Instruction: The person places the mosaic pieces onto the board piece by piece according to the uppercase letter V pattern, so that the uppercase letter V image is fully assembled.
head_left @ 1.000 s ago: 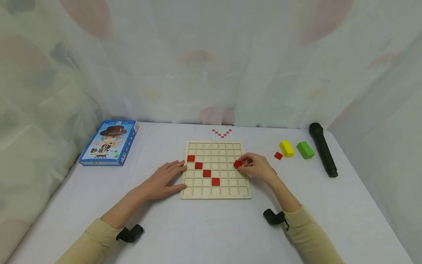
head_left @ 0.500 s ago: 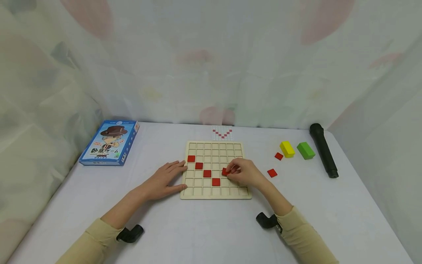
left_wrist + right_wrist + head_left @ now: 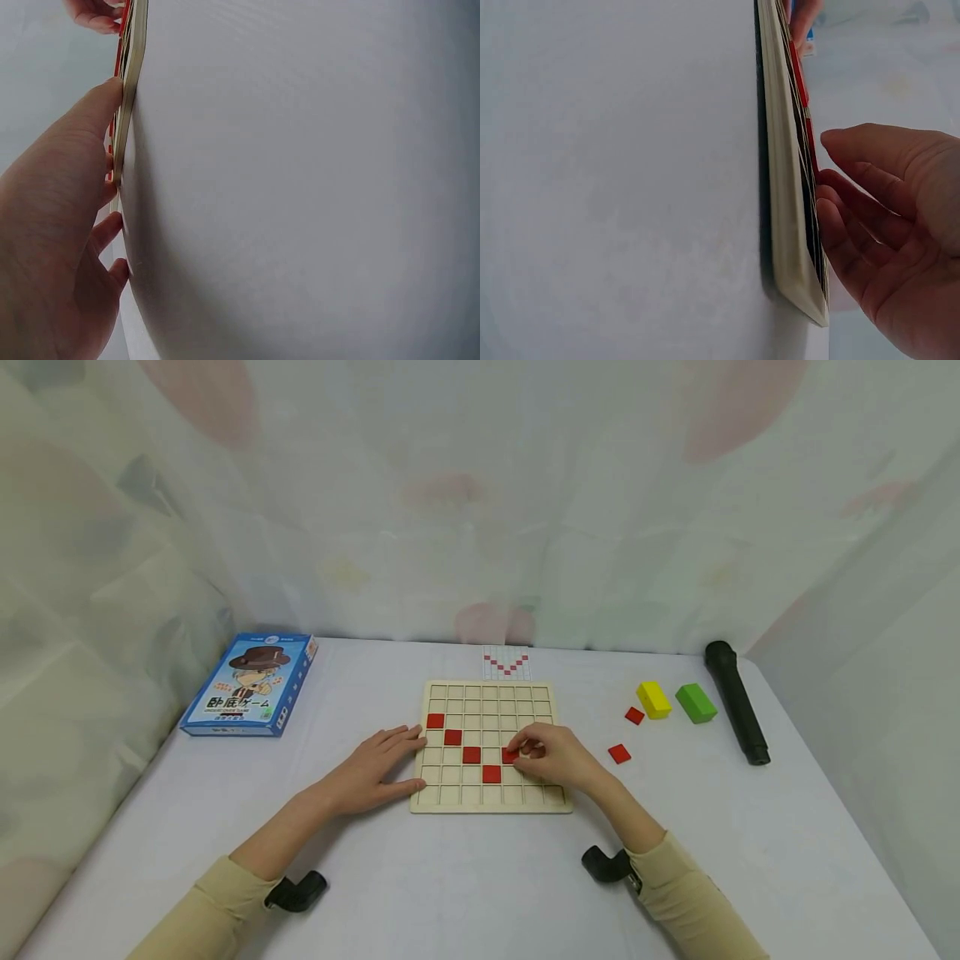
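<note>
A square wooden grid board [image 3: 453, 795] lies on the white table in the head view. Several red square tiles form a diagonal on it, the lowest tile [image 3: 491, 774] near the front. My left hand [image 3: 375, 772] lies spread at the board's left edge, with thumb and fingers touching it. At the right of the diagonal, my right hand [image 3: 551, 753] has thumb and forefinger at a red tile [image 3: 509, 756], which sits at a grid cell. In the right wrist view the right fingertips [image 3: 826, 180] are close against the board's face; their exact contact is hard to see.
Two loose red tiles [image 3: 619, 753] lie right of the board, near a yellow block [image 3: 654, 700] and a green block [image 3: 696, 702]. A black microphone-like stick [image 3: 737, 702] is farther right. A pattern card [image 3: 506, 662] lies behind the board; a blue game box [image 3: 247, 685] is at left.
My right hand has carried a red tile leftward and toward me across the board, then lowered it to a cell beside the diagonal's lower end. The left hand stays in place.
</note>
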